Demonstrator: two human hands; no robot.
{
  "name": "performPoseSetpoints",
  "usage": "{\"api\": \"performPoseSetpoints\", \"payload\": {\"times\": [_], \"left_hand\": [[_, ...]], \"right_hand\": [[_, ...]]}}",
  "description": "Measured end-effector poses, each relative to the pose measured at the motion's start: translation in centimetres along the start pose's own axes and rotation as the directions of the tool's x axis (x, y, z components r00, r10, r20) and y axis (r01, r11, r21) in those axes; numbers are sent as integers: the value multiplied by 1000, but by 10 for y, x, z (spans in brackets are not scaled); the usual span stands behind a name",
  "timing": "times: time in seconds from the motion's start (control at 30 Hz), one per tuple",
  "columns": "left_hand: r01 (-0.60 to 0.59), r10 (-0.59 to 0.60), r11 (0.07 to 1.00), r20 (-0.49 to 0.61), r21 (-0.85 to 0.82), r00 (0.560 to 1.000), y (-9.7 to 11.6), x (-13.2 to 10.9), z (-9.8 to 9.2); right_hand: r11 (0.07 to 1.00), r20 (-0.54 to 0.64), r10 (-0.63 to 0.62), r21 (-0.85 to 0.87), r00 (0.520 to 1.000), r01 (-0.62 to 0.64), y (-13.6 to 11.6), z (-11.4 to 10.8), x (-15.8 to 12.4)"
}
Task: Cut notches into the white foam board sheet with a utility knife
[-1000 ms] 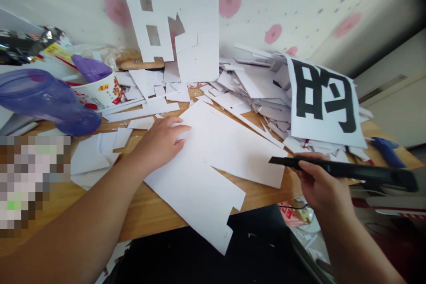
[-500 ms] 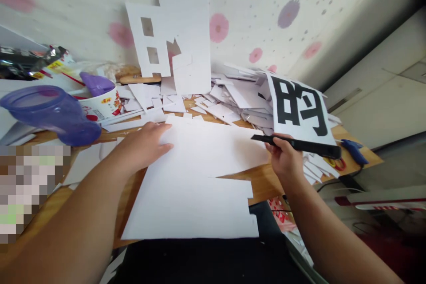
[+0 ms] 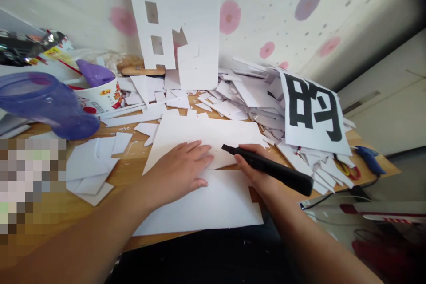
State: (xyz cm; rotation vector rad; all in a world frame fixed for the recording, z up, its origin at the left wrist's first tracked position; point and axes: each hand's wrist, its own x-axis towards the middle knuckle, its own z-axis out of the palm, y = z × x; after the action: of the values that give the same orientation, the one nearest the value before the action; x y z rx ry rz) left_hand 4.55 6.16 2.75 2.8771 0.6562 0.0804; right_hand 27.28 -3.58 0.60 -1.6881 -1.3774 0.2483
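A large white sheet of card or foam board (image 3: 206, 208), with a long slit running in from its right side and notched edges, lies at the table's front. My left hand (image 3: 184, 166) rests flat on it near the slit, fingers stretched out and palm down. In my right hand (image 3: 258, 171) is a black utility knife (image 3: 279, 172), its tip pointing left just above the sheet, close to my left fingertips. Whether the tip touches the sheet I cannot tell. Behind stands a white cut-out (image 3: 199, 17) with two square holes, upright against the wall.
At right, a paper printed with a bold black character (image 3: 316, 115) lies over white scraps (image 3: 256, 91). A blue glue gun (image 3: 369, 159) and scissors (image 3: 354, 172) are at the right edge. At left stand a purple translucent vessel (image 3: 49, 102) and a paper tub (image 3: 103, 95).
My left hand has slid from the sheet's left edge to its middle. My right hand has brought the knife leftward over the sheet. The camera view has shifted slightly.
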Motion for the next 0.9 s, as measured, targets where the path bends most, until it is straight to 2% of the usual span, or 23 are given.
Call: {"api": "performPoseSetpoints", "payload": {"times": [0.13,0.3,0.6,0.9], "left_hand": [[22,-19,999,81,-38,997,-1,1,9],[39,-33,999,175,-32,984,2,2,5],[1,4,999,106,-50,994,-1,3,10],[37,-33,999,200,-19,979,3,7,4]], "right_hand": [[996,25,-68,-55,997,69,0,4,-2],[979,4,-204,-14,979,204,5,11,1],[961,31,-276,7,961,276,7,13,0],[912,100,-401,-53,910,408,10,13,-2]]}}
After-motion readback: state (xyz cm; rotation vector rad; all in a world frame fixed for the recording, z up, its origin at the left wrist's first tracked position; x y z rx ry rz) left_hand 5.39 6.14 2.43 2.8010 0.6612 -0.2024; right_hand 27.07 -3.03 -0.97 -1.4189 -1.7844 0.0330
